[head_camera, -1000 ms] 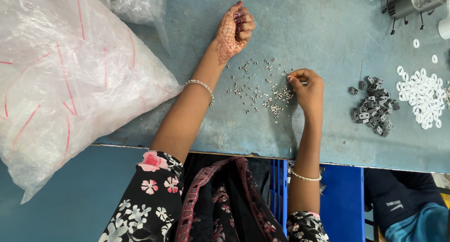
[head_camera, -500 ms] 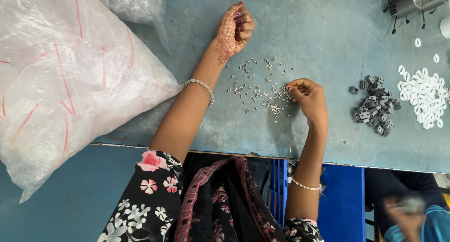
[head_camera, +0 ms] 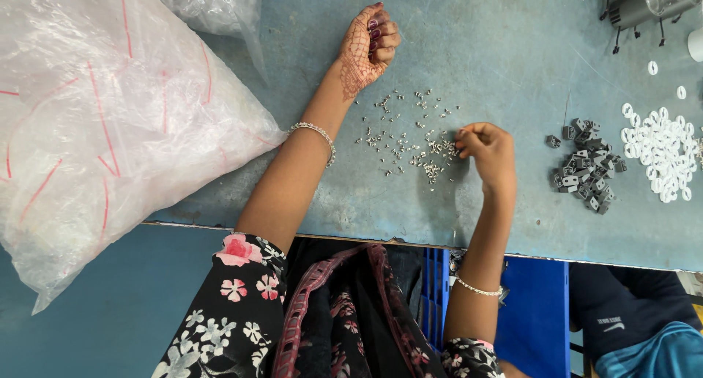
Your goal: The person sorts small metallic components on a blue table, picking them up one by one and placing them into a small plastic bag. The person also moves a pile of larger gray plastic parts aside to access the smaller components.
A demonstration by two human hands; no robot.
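I see my right hand (head_camera: 489,150) low on the blue-grey worktop (head_camera: 498,49), fingers pinched together at the right edge of a scatter of small silver pins (head_camera: 410,133); whether a pin sits between the fingertips I cannot tell, they are too small; the pins lie spread on the worktop between my two hands, thickest just beside the right fingertips; my left hand (head_camera: 370,43) rests farther up the worktop, palm turned up and fingers curled into a loose fist, with a reddish pattern on the palm and wrist; what it encloses, if anything, is hidden; a bracelet (head_camera: 316,135) circles the left forearm; to the right of the right hand, apart from it, lies a heap of dark grey clips (head_camera: 586,166), and just beyond that a heap of white rings (head_camera: 663,147); a big clear plastic bag (head_camera: 102,122) with red streaks fills the left side, overhanging the worktop edge.
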